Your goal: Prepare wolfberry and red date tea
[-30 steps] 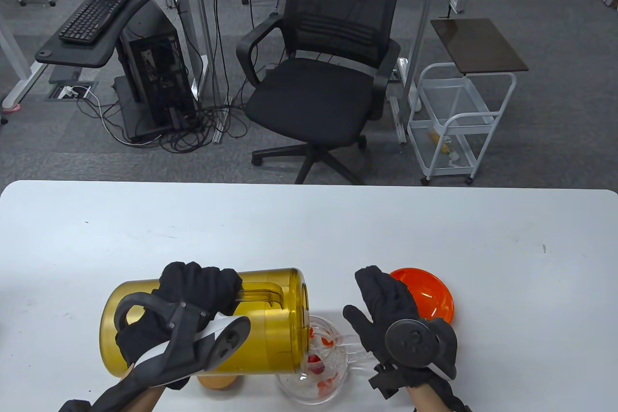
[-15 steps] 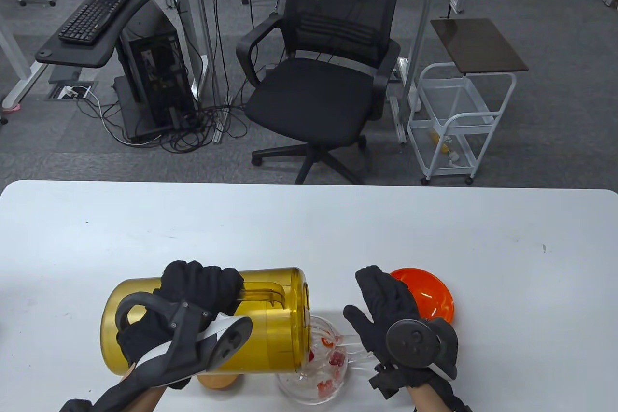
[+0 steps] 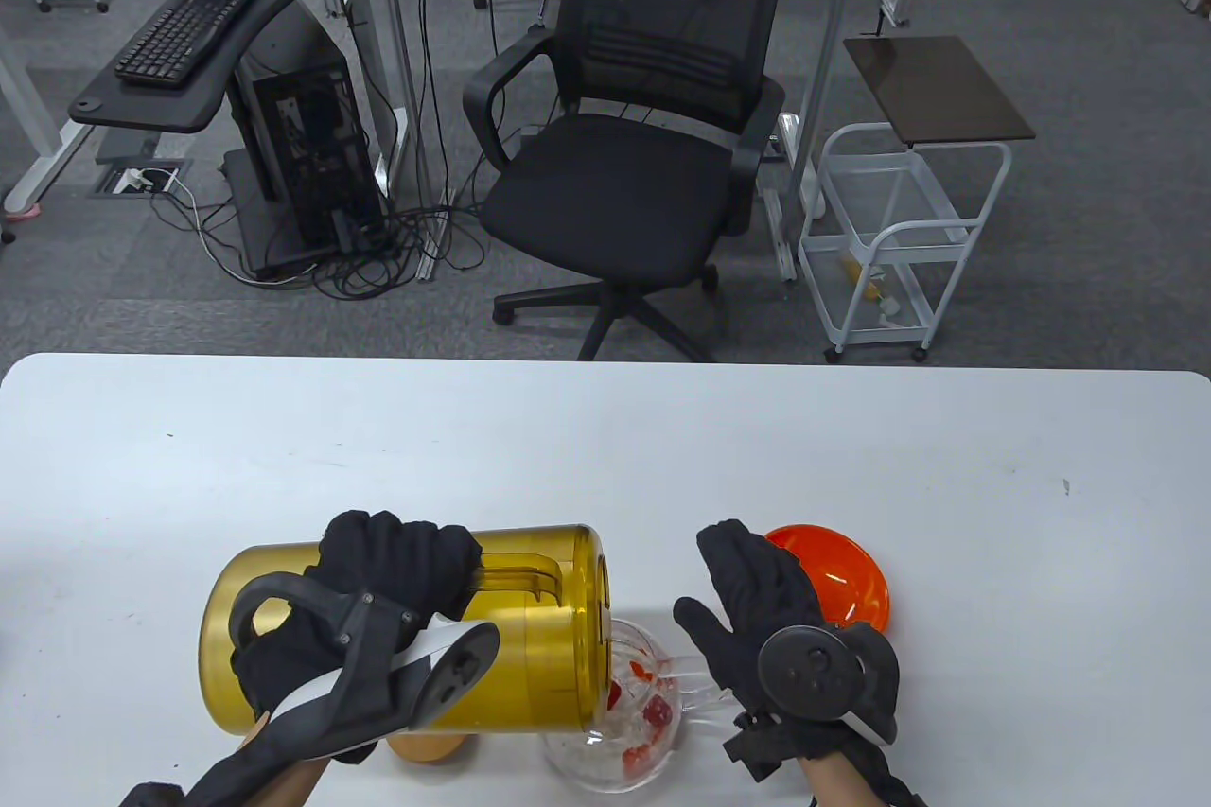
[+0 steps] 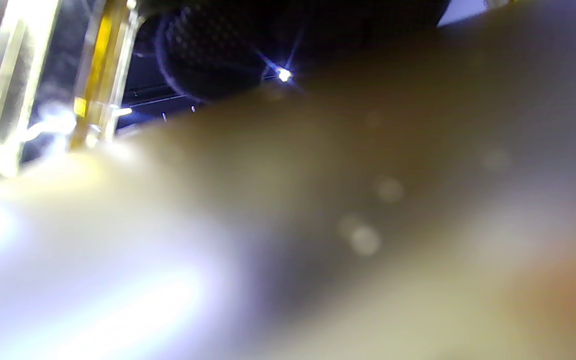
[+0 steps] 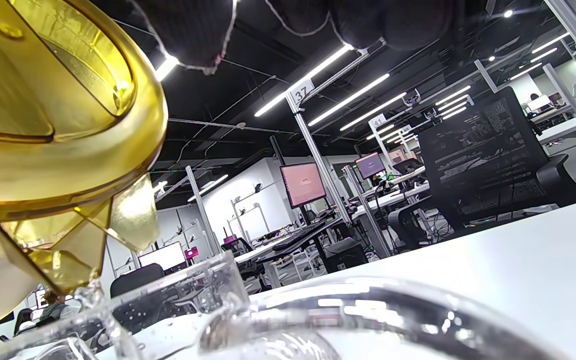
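Note:
My left hand (image 3: 397, 561) grips the handle of a yellow see-through pitcher (image 3: 530, 637) and holds it tipped on its side, spout (image 5: 93, 240) over a clear glass teapot (image 3: 620, 750). Water runs from the spout into the glass. Red date pieces (image 3: 656, 710) float inside. My right hand (image 3: 733, 585) lies with fingers stretched out beside the teapot's glass handle (image 5: 393, 305); I cannot tell whether it touches it. The left wrist view shows only the blurred pitcher wall (image 4: 318, 200).
An orange lid (image 3: 837, 575) lies on the white table (image 3: 851, 447) just right of my right hand. A small orange round object (image 3: 426, 745) sits under the pitcher near the front edge. An office chair (image 3: 624, 183) stands beyond the table.
The pitcher stays tipped over the teapot and has shifted very slightly. The red pieces in the glass have swirled to new places. Both hands are otherwise still.

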The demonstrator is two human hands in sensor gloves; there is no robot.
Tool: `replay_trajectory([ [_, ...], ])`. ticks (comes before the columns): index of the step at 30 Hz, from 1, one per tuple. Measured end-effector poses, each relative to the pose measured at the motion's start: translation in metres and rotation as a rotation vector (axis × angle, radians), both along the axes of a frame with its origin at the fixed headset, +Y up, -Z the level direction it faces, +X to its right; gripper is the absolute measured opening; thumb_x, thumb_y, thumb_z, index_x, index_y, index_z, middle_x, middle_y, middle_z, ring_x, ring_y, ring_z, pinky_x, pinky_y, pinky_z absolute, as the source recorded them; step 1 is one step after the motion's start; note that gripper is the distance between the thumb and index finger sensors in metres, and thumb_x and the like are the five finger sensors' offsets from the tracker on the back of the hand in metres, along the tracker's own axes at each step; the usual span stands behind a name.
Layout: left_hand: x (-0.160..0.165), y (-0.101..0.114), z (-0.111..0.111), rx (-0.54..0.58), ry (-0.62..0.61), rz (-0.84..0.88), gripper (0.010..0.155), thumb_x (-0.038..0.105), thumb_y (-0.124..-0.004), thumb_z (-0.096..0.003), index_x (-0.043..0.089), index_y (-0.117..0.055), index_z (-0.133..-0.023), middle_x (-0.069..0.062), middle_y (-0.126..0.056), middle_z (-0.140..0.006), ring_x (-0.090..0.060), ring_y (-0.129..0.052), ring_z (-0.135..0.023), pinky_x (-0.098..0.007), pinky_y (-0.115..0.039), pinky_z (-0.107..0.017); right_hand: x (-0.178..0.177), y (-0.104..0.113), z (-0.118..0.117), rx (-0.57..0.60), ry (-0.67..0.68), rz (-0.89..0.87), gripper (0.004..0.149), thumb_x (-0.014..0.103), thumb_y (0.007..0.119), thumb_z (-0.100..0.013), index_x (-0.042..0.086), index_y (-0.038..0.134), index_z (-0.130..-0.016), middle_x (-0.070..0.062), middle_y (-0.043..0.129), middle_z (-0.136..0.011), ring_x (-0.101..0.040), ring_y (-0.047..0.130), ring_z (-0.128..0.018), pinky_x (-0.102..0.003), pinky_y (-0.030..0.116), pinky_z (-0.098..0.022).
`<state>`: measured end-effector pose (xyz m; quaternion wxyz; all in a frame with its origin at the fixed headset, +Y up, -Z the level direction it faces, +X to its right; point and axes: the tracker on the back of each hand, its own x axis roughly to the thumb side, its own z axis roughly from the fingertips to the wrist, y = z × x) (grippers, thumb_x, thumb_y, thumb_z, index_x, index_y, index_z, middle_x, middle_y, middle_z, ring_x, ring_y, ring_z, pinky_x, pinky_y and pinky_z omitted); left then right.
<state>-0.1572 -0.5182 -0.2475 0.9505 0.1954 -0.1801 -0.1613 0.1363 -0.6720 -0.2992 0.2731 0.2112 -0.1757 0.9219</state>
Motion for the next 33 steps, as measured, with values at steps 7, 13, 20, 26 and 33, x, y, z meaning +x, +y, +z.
replay_trajectory([
  [7, 0.0006, 0.0001, 0.001, 0.0, 0.003, -0.008, 0.031, 0.045, -0.075, -0.0546, 0.02, -0.084, -0.072, 0.006, -0.095, -0.044, -0.022, -0.098, -0.046, -0.047, -0.076, -0.058, 0.0001, 0.0009, 0.0004, 0.005, 0.006, -0.002, 0.069, 0.039, 0.076, -0.054, 0.002, 0.054, -0.108, -0.031, 0.058, -0.106, -0.054, 0.066, -0.093, -0.071, 0.049, -0.068],
  [13, 0.0011, 0.0005, 0.0014, 0.005, 0.004, -0.008, 0.031, 0.045, -0.075, -0.0546, 0.021, -0.084, -0.072, 0.006, -0.095, -0.044, -0.021, -0.098, -0.046, -0.047, -0.076, -0.058, -0.0001, 0.0012, 0.0007, 0.008, 0.009, -0.003, 0.069, 0.039, 0.076, -0.054, 0.002, 0.054, -0.108, -0.031, 0.058, -0.106, -0.054, 0.066, -0.093, -0.071, 0.049, -0.068],
  [20, 0.0014, 0.0004, 0.0017, 0.003, 0.004, -0.006, 0.031, 0.045, -0.075, -0.0545, 0.021, -0.084, -0.072, 0.006, -0.095, -0.044, -0.021, -0.098, -0.046, -0.047, -0.076, -0.058, -0.0003, 0.0014, 0.0011, 0.009, 0.012, -0.003, 0.069, 0.039, 0.076, -0.054, 0.002, 0.054, -0.108, -0.03, 0.058, -0.106, -0.054, 0.066, -0.093, -0.071, 0.049, -0.068],
  [26, 0.001, 0.0007, 0.002, 0.001, 0.006, -0.009, 0.031, 0.045, -0.075, -0.0545, 0.021, -0.084, -0.071, 0.006, -0.095, -0.044, -0.021, -0.098, -0.046, -0.047, -0.076, -0.058, -0.0003, 0.0015, 0.0012, 0.008, 0.011, -0.003, 0.069, 0.039, 0.076, -0.054, 0.002, 0.054, -0.108, -0.03, 0.058, -0.106, -0.054, 0.066, -0.093, -0.071, 0.049, -0.068],
  [33, -0.0007, 0.0015, 0.0017, 0.006, 0.008, -0.007, 0.031, 0.045, -0.075, -0.0546, 0.021, -0.084, -0.072, 0.006, -0.095, -0.044, -0.021, -0.098, -0.046, -0.047, -0.076, -0.058, -0.0004, 0.002, 0.0014, 0.004, 0.008, -0.004, 0.069, 0.039, 0.076, -0.054, 0.002, 0.054, -0.108, -0.031, 0.058, -0.106, -0.054, 0.066, -0.093, -0.071, 0.049, -0.068],
])
